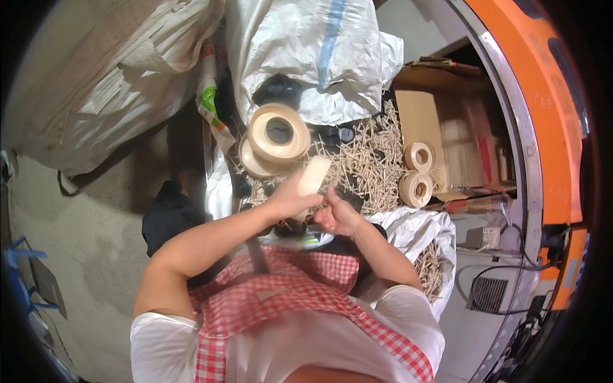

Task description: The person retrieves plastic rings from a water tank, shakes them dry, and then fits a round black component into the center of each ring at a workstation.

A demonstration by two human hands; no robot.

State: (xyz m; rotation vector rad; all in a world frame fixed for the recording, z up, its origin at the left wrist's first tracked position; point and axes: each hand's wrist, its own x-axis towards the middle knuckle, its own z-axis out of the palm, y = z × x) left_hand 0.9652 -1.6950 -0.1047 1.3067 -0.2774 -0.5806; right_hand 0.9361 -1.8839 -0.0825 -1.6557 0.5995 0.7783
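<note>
A cream plastic piece (315, 175) with a smooth, pale outer face is gripped in my left hand (288, 199), seen edge-on so its full shape is hidden. Close beside it is my right hand (340, 216), its fingers curled and its thumb raised near the piece's lower edge. Whatever those fingers hold, if anything, is too small to make out. Just beyond my left hand, a large cream flanged ring (300, 137) rests over another cream ring (253, 162). Many thin beige stick-like pieces (373, 153) lie heaped around and beyond my hands.
A cardboard box (418, 112) stands at the right, with two smaller cream rings (424, 145) (406, 189) by its near-left corner. White woven sacks (281, 45) fill the far side. Another sack (440, 223) with sticks lies near right, beside a grey metal surface (466, 274) and orange frame (517, 83).
</note>
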